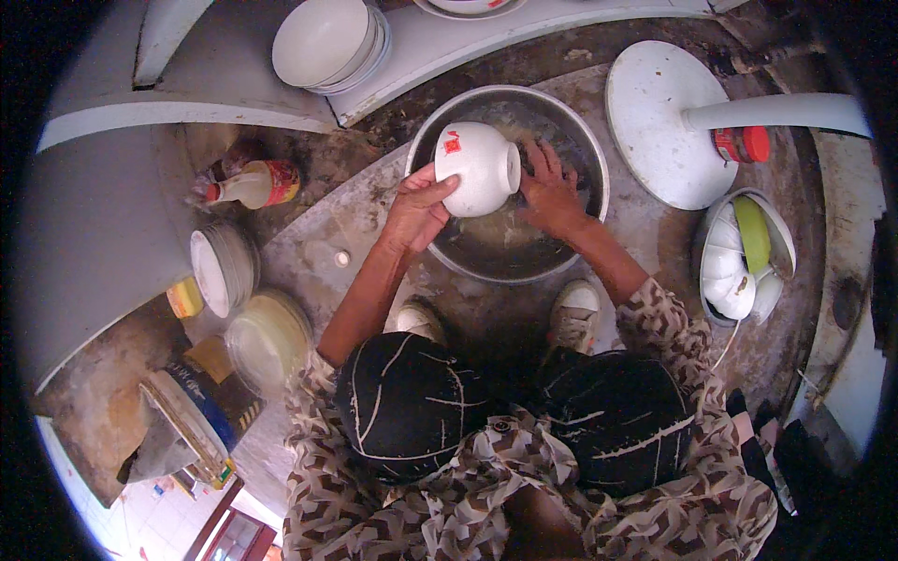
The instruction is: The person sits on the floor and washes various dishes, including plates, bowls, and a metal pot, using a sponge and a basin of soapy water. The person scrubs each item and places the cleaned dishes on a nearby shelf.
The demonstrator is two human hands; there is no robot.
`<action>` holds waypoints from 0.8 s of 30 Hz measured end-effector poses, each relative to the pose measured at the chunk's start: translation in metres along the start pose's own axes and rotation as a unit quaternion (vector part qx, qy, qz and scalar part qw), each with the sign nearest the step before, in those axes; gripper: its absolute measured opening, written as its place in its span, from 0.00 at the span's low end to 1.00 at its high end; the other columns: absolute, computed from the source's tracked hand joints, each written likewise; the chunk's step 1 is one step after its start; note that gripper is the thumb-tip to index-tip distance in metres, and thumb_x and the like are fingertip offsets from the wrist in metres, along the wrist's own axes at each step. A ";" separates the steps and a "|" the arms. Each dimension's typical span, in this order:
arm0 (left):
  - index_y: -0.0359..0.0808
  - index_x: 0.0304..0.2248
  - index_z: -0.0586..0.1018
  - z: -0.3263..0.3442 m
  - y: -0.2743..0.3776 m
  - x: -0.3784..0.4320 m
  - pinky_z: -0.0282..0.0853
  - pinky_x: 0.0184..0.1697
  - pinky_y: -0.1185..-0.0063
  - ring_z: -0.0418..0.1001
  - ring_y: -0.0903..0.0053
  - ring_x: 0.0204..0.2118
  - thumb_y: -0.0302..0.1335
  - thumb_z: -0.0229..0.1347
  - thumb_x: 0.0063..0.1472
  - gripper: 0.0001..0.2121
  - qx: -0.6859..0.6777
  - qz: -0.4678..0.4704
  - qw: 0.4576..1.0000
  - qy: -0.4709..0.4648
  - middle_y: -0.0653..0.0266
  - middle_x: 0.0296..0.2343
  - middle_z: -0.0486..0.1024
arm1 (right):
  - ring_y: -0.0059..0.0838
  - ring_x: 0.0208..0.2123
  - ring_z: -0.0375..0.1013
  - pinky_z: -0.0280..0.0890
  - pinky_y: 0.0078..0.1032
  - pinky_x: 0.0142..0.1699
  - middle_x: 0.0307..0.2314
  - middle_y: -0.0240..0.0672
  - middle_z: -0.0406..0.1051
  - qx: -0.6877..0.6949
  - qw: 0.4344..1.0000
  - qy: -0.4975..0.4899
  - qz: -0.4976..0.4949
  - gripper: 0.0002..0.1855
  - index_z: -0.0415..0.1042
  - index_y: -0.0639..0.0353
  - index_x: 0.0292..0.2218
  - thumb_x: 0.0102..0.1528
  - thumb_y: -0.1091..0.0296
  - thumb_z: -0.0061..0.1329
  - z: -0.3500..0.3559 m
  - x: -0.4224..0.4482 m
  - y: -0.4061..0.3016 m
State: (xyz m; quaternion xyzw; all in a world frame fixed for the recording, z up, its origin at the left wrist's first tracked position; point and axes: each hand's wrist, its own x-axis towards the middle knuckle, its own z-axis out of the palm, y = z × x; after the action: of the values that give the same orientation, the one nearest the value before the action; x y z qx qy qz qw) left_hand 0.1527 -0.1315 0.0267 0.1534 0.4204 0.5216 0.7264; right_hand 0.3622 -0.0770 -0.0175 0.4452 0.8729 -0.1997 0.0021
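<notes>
A white bowl with a red mark is tilted on its side above a wide metal basin of murky water. My left hand grips the bowl near its rim, thumb on the outer wall. Just right of the bowl's foot is my right hand, its fingers spread over the basin; whether a fingertip touches the bowl cannot be told. The basin stands on the floor in front of my shoes.
Stacked bowls sit on the ledge at the top. Left on the floor are a bottle, stacked plates and a round stack of pale dishes. At right stand a white round pedestal base, a red-lidded jar and a pot holding white dishes.
</notes>
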 end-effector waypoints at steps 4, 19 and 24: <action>0.31 0.47 0.67 0.003 -0.004 0.006 0.65 0.50 0.71 0.70 0.72 0.44 0.21 0.50 0.56 0.18 -0.012 -0.015 1.000 -0.013 0.59 0.42 0.70 | 0.47 0.54 0.53 0.55 0.41 0.54 0.50 0.44 0.56 -0.030 0.999 0.002 -0.032 0.35 0.57 0.53 0.52 0.43 0.65 0.53 0.018 0.021 0.046; 0.33 0.39 0.72 0.016 -0.019 0.011 0.69 0.35 0.84 0.72 0.82 0.34 0.12 0.46 0.52 0.15 0.009 -0.015 1.000 0.007 0.66 0.34 0.73 | 0.38 0.53 0.56 0.53 0.32 0.54 0.49 0.34 0.61 0.144 0.948 0.186 -0.214 0.18 0.68 0.54 0.45 0.50 0.65 0.46 -0.063 0.017 -0.049; 0.29 0.41 0.72 0.036 -0.012 0.010 0.66 0.44 0.80 0.72 0.79 0.38 0.13 0.51 0.51 0.15 0.072 -0.005 0.996 -0.046 0.62 0.37 0.73 | 0.32 0.48 0.63 0.58 0.28 0.51 0.47 0.31 0.63 0.336 0.928 0.149 -0.070 0.16 0.70 0.53 0.43 0.54 0.61 0.43 -0.047 0.060 -0.003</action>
State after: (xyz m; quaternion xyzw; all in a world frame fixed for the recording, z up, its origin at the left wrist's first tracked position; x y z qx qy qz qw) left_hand 0.1890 -0.1195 0.0362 0.2272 0.4235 0.4785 0.7349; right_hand 0.3317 -0.0158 0.0156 0.3820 0.7743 -0.4121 -0.2912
